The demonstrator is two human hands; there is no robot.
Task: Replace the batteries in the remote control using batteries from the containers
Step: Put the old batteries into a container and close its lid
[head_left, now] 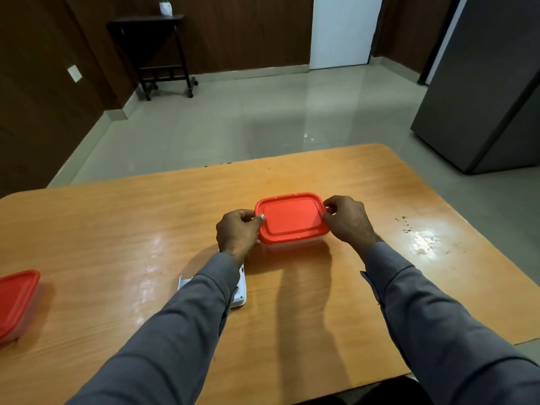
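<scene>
Both hands grip my red-lidded container (292, 219) by its short ends, left hand (237, 232), right hand (347, 219); its long axis runs between them.

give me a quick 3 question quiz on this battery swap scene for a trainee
1. True or false: the lid is already off the container between the hands.
2. Which hand has its thumb on top of the red lid's edge? A) left hand B) right hand C) neither
3. Fill in: the white remote lies mostly hidden under the left ____.

Key
1. False: the red lid is on, and both hands grip its short ends.
2. A: the left thumb lies on the lid's left edge.
3. Sleeve (forearm): only bits of the remote show beside it. A second container with a red lid sits at the table's left edge.
</scene>
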